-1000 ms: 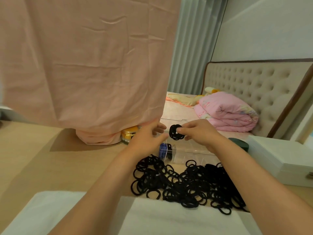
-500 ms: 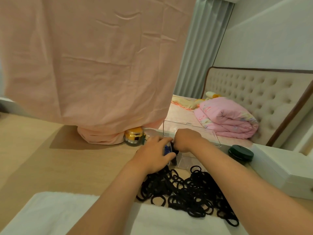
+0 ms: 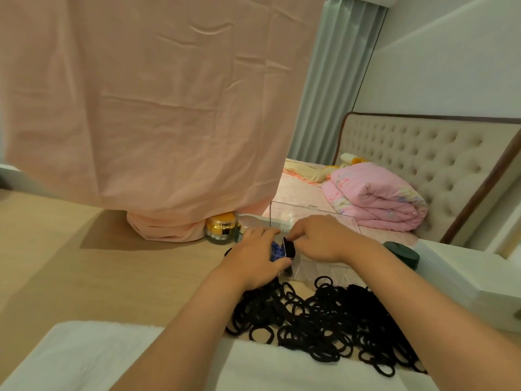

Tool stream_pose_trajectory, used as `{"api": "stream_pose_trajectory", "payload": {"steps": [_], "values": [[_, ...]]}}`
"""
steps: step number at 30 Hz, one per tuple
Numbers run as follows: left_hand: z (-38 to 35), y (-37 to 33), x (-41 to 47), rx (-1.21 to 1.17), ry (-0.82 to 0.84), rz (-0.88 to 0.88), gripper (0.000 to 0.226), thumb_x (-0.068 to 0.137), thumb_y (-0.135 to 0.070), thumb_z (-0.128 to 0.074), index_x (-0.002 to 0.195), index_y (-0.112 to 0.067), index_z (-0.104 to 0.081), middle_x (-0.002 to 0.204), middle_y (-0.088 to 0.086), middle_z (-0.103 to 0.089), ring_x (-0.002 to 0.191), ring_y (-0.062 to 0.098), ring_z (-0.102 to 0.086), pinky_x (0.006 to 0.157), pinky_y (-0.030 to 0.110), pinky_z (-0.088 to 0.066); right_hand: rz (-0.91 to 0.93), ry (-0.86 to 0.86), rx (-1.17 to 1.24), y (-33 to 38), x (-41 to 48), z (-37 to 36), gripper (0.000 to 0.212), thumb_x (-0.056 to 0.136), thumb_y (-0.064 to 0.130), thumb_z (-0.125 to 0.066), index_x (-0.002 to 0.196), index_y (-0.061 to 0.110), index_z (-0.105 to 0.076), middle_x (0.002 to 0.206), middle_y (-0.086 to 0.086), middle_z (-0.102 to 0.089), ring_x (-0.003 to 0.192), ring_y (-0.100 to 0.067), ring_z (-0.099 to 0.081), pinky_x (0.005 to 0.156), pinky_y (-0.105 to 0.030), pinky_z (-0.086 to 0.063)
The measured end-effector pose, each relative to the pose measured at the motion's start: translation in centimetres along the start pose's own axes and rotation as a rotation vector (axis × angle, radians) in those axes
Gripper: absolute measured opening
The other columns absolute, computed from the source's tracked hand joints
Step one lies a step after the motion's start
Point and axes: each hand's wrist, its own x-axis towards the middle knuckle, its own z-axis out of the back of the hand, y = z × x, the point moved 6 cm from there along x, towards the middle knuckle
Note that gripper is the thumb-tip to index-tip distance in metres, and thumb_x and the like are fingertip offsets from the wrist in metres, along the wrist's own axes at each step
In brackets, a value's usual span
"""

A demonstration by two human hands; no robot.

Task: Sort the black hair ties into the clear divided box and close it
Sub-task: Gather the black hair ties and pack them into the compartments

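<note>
A big heap of black hair ties (image 3: 318, 317) lies on the wooden table in front of the clear divided box (image 3: 318, 269), whose lid (image 3: 284, 213) stands up at the back. My right hand (image 3: 321, 238) pinches a small bundle of black hair ties (image 3: 290, 248) and holds it down in a left compartment of the box. My left hand (image 3: 259, 258) grips the box's left end, next to a compartment with blue ties (image 3: 275, 249). The hands hide much of the box's inside.
A pink cloth (image 3: 158, 108) hangs over the far side of the table. A gold-lidded jar (image 3: 221, 227) stands by the cloth, a dark green round tin (image 3: 403, 251) and a white case (image 3: 462, 280) at right. White towel (image 3: 112, 359) at the near edge.
Both hands came down from above the box to it. The bundle of black ties, held up between both hands before, now sits in a left compartment, and my left hand grips the box.
</note>
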Motion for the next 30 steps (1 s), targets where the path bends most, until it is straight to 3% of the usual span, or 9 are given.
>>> {"api": "stream_pose_trajectory", "payload": {"steps": [2,7,11,15,17,20,23,26,30], "values": [[0.1,0.0,0.0,-0.003,-0.006,-0.005,0.074,0.092,-0.054,-0.058,0.155,-0.028,-0.028,0.156,-0.003,-0.034,0.145,0.018,-0.025,0.114,0.041,-0.034,0.072,0.025,-0.123,0.6,-0.5,-1.9,0.052,0.082,0.045,-0.028,0.100,0.028,-0.074,0.110,0.005,-0.072,0.114,-0.020,-0.057,0.110,-0.048,-0.025],[0.0,0.1,-0.2,-0.008,0.001,-0.019,0.065,0.095,-0.050,-0.059,0.152,-0.029,-0.036,0.151,-0.005,-0.037,0.141,0.016,-0.032,0.111,0.038,-0.038,0.121,0.054,-0.124,0.8,-0.6,-3.9,0.058,0.092,0.051,-0.021,0.119,0.034,-0.070,0.131,0.013,-0.064,0.143,-0.017,-0.033,0.120,-0.060,0.004],[0.1,0.0,-0.1,-0.026,0.004,-0.020,0.065,0.095,-0.049,-0.061,0.152,-0.030,-0.037,0.151,-0.006,-0.038,0.137,0.015,-0.040,0.109,0.037,-0.041,0.104,-0.047,-0.148,0.9,-1.0,-2.7,0.049,0.094,0.042,-0.031,0.118,0.026,-0.070,0.130,0.008,-0.065,0.137,-0.016,-0.039,0.120,-0.057,0.003],[0.2,-0.1,-0.2,-0.032,-0.003,-0.026,0.067,0.094,-0.048,-0.062,0.152,-0.029,-0.036,0.151,-0.007,-0.039,0.135,0.014,-0.043,0.107,0.033,-0.041,0.108,0.043,-0.118,1.4,-1.7,-3.8,0.048,0.100,0.045,-0.028,0.127,0.033,-0.066,0.139,0.012,-0.060,0.148,-0.018,-0.029,0.121,-0.062,0.007],[0.4,-0.3,-0.4,-0.017,0.014,-0.024,0.073,0.092,-0.048,-0.064,0.154,-0.028,-0.032,0.155,-0.005,-0.038,0.140,0.015,-0.038,0.112,0.035,-0.037,0.094,0.006,0.005,1.1,-2.1,-2.9,0.044,0.097,0.039,-0.034,0.129,0.033,-0.065,0.141,0.011,-0.059,0.147,-0.018,-0.032,0.122,-0.059,0.003],[1.1,-0.6,-0.6,-0.007,0.064,0.016,0.079,0.089,-0.038,-0.066,0.156,-0.028,-0.025,0.159,0.000,-0.031,0.146,0.020,-0.029,0.117,0.040,-0.034,0.059,-0.176,0.244,0.3,-3.4,-0.6,0.045,0.095,0.020,-0.050,0.138,0.026,-0.061,0.146,0.008,-0.055,0.136,-0.014,-0.047,0.119,-0.038,-0.027],[2.2,-0.7,-0.8,-0.009,0.016,0.070,0.049,0.086,-0.029,-0.063,0.131,-0.030,-0.043,0.141,0.002,-0.040,0.129,0.020,-0.043,0.103,0.035,-0.042,0.067,-0.267,0.367,0.3,-5.5,0.6,0.039,0.096,0.012,-0.051,0.124,0.030,-0.069,0.122,0.014,-0.064,0.096,0.003,-0.056,0.083,-0.017,-0.042],[3.1,-1.1,-1.5,0.093,0.000,0.090,0.017,0.087,-0.017,-0.057,0.091,-0.030,-0.046,0.105,-0.003,-0.052,0.091,0.014,-0.050,0.076,0.029,-0.043,0.086,-0.145,0.331,1.5,-7.1,-0.2,0.031,0.097,0.016,-0.054,0.113,0.033,-0.074,0.095,0.024,-0.062,0.069,0.012,-0.050,0.062,-0.007,-0.033],[2.8,-1.4,-3.8,0.207,0.141,0.011,0.015,0.089,-0.016,-0.056,0.089,-0.031,-0.057,0.101,-0.009,-0.052,0.096,0.011,-0.050,0.078,0.025,-0.040,0.137,0.039,0.373,2.8,-8.7,-2.0,0.025,0.092,0.024,-0.060,0.105,0.036,-0.076,0.105,0.020,-0.068,0.075,0.006,-0.060,0.070,-0.016,-0.047]]}}
